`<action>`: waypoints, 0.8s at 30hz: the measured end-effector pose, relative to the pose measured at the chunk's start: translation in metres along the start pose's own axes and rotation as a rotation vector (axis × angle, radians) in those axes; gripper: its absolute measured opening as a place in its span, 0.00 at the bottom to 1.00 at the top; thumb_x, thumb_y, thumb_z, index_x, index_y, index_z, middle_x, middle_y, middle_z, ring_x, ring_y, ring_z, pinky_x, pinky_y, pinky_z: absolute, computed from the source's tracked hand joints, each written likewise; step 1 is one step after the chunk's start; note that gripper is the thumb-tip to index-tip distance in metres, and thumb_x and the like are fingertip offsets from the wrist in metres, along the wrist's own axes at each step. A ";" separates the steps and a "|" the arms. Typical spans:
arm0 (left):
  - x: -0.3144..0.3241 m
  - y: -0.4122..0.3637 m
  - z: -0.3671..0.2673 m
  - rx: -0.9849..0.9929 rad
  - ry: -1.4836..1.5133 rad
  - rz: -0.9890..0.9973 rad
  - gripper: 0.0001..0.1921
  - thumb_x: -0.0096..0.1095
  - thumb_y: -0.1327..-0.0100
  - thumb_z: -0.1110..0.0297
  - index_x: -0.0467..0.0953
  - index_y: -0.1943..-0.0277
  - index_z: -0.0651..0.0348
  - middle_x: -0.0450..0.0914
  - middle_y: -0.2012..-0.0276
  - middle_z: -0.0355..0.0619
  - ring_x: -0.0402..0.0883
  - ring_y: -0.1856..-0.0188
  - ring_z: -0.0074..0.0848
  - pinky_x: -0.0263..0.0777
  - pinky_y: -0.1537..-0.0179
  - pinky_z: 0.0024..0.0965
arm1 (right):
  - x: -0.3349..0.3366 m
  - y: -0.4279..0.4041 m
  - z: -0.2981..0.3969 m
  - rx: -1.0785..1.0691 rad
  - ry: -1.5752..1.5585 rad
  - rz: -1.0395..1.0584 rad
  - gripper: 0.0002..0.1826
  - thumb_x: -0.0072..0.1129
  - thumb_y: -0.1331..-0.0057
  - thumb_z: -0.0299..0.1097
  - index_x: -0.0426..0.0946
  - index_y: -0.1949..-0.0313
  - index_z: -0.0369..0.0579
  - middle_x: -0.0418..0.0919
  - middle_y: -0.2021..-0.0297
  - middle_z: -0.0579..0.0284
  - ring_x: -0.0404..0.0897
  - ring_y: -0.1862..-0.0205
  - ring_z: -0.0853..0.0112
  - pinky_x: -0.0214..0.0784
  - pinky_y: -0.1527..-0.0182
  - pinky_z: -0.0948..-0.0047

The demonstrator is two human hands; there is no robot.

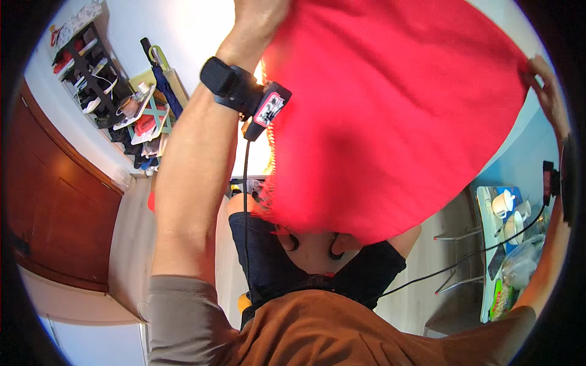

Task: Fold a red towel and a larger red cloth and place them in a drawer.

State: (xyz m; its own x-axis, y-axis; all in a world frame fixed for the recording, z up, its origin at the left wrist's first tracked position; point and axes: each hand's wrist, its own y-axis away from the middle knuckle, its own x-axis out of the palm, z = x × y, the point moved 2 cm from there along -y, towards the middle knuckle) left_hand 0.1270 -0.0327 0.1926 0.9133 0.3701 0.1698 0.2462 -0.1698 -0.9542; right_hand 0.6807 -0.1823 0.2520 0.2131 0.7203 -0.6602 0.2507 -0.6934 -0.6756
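Note:
A large red cloth [393,114] with a fringed left edge is spread up in front of me, its lower edge hanging above my knees. Its upper left part runs taut to my left hand [263,18], whose fingers are cut off by the top of the picture. At the far right, my right hand [545,87] pinches the cloth's right edge between thumb and fingers. A black strap with a small device [268,110] circles my left wrist, and a similar device [549,183] is on the right one. A thin cable trails from each.
A shoe rack [91,68] and a small shelf [149,110] with various items line the wall at left, beside umbrellas [167,89]. On the right stands a small table [483,256] with cups [513,228] and a plastic bag [524,263]. A brown door [59,196] is at far left.

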 end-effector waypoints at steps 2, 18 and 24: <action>0.003 0.014 0.006 -0.035 -0.010 0.024 0.16 0.40 0.22 0.66 0.65 0.65 0.68 0.68 0.71 0.50 0.67 0.66 0.32 0.67 0.59 0.39 | 0.017 0.014 0.009 -0.201 -0.004 0.109 0.12 0.57 0.27 0.25 0.78 0.46 0.45 0.80 0.50 0.60 0.75 0.36 0.65 0.59 0.25 0.57; -0.030 0.111 0.056 -0.408 -0.223 0.177 0.18 0.44 0.23 0.61 0.74 0.58 0.71 0.79 0.64 0.58 0.78 0.60 0.38 0.71 0.53 0.40 | 0.072 0.055 0.135 -0.418 -0.282 0.131 0.09 0.60 0.40 0.17 0.71 0.63 0.42 0.68 0.64 0.55 0.69 0.60 0.60 0.66 0.46 0.64; -0.056 0.170 0.074 -0.369 -0.199 0.310 0.15 0.43 0.21 0.65 0.70 0.62 0.67 0.73 0.70 0.47 0.70 0.65 0.26 0.69 0.59 0.37 | 0.082 0.072 0.183 -0.448 -0.415 0.240 0.08 0.61 0.39 0.22 0.74 0.61 0.40 0.72 0.66 0.49 0.71 0.61 0.51 0.64 0.49 0.56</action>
State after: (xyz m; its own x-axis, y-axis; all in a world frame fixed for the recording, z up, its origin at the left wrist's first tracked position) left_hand 0.0935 -0.0146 0.0027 0.8912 0.4112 -0.1916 0.1043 -0.5968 -0.7956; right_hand 0.5429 -0.1769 0.0895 -0.0474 0.4169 -0.9077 0.6294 -0.6932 -0.3512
